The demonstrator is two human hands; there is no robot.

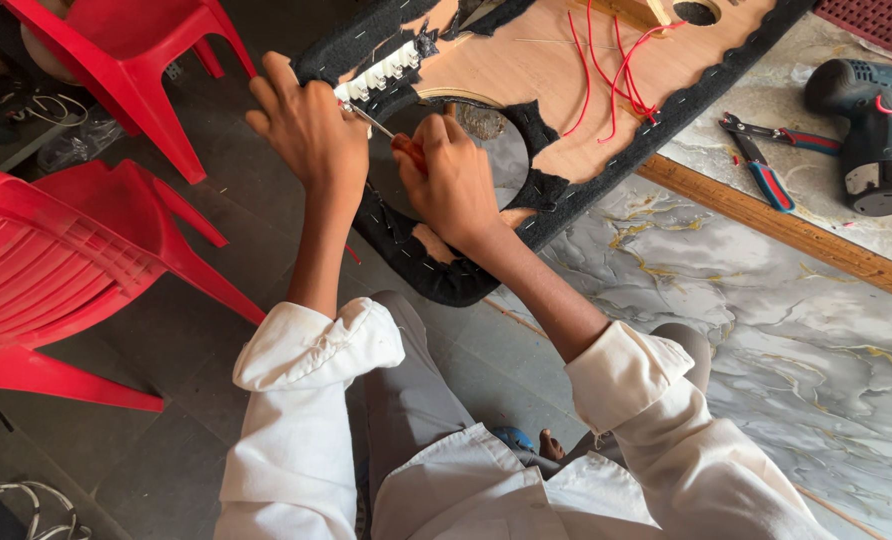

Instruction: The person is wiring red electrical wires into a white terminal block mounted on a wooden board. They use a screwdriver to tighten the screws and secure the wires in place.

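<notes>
I see my left hand [311, 125] reaching forward, palm down, fingers spread and slightly curled, its forearm bare below a rolled white sleeve. My right hand [451, 180] sits just beside it, fingers closed in a fist-like grip, knuckles up. Both forearms angle inward from the elbows, so the hands nearly meet.

White long-sleeve shirt, both sleeves rolled up into chunky cuffs just around the elbows, so the forearms are bare. Fabric's a bit creased, and the shirt tail hangs loose over the lap. Grey trousers underneath. Left hand [311, 130] and right hand [453, 180] are bare too: no gloves, no watch, no rings visible.
</notes>
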